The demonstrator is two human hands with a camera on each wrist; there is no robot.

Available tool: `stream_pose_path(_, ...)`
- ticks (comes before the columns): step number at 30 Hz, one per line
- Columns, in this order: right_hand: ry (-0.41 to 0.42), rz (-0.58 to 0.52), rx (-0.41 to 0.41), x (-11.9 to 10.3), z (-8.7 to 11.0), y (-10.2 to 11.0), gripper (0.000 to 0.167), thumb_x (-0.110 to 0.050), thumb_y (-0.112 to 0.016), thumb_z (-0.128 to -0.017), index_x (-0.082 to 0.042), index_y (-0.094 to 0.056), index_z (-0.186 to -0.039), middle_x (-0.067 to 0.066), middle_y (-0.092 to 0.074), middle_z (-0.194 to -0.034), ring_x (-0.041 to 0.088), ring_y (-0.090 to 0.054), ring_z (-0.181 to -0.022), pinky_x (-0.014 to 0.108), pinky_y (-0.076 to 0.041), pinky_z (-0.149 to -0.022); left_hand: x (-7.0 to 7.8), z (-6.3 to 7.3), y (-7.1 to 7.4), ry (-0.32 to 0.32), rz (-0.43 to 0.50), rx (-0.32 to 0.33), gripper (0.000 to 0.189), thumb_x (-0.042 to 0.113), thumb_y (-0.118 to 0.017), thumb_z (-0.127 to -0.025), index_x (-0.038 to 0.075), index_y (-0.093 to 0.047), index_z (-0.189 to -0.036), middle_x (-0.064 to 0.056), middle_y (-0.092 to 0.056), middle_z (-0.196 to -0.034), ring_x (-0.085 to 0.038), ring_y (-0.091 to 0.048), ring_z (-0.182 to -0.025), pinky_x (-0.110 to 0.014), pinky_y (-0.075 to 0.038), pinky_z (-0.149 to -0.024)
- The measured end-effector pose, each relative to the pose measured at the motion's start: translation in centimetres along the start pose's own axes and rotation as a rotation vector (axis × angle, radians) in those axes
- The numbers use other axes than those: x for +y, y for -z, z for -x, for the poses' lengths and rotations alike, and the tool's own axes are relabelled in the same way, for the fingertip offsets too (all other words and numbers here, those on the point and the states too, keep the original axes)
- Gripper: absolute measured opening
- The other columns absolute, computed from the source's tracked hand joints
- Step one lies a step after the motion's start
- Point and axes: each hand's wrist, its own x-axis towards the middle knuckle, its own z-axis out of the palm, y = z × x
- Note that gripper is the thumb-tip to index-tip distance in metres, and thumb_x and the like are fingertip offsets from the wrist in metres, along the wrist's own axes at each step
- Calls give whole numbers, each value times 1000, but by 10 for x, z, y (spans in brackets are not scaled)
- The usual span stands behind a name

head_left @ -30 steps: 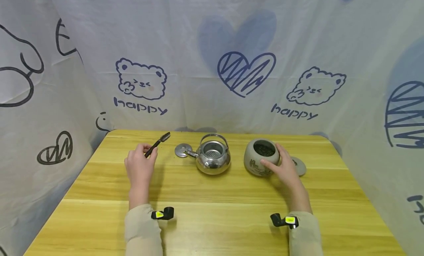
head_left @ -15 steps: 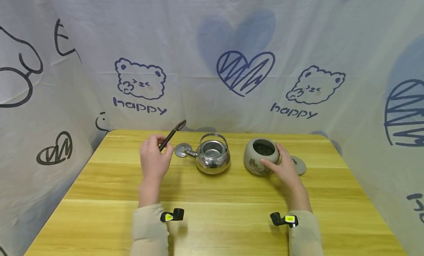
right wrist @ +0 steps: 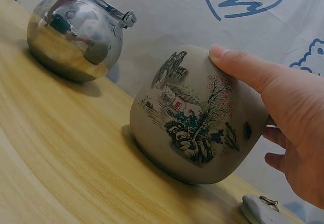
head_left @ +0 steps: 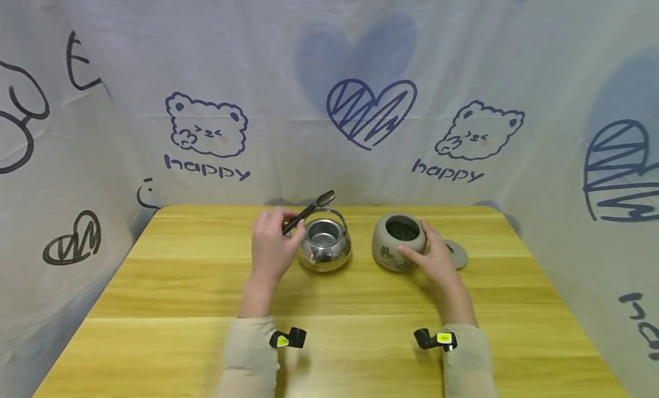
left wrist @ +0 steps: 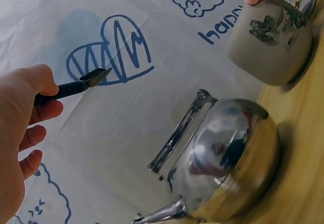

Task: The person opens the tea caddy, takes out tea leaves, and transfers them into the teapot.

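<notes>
My left hand [head_left: 273, 243] pinches the dark handle of a small tea scoop [left wrist: 76, 88], its scoop end pointing up and to the right. In the head view the scoop crosses in front of the handle of a shiny metal teapot [head_left: 325, 258], which stands lidless with a perforated strainer [head_left: 323, 234] in its mouth. To the right is a grey ceramic tea jar [right wrist: 187, 122] painted with a landscape, uncovered and holding dark tea leaves [head_left: 403, 229]. My right hand [head_left: 437, 258] grips the jar's right side, thumb at the front near the rim.
The jar's grey lid [head_left: 457, 255] lies on the wooden table [head_left: 350, 341] just right of the jar. A white printed cloth [head_left: 288, 146] rises behind the table's far edge and at both sides. The left hand hides most of the teapot's lid.
My left hand has moved right with the scoop, from left of the teapot's lid to the teapot's left side. The right hand keeps its grip on the jar; the head view has shifted slightly.
</notes>
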Motion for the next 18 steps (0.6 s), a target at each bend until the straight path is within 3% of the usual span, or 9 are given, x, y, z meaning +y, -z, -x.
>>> stream_pose_path(10, 2, -16, 2, 0, 0, -1, 101, -51, -70, -85, -9, -13, -157, 20, -14, -162, 42, -15, -149, 61, -16, -118, 8, -2, -27, 11, 106, -88, 16, 12, -75, -80, 4, -70, -92, -11, -71, -84, -27, -57, -81, -40, -48, -74)
stream_pose_path(18, 3, -6, 21, 2, 0, -2, 102, -54, -70, -83, -9, -15, -156, 22, -17, -161, 44, -17, -148, 63, -17, -116, 20, -2, -53, 121, 219, -195, 15, 17, -74, -85, 6, -70, -95, -10, -70, -91, -26, -59, -86, -42, -50, -78)
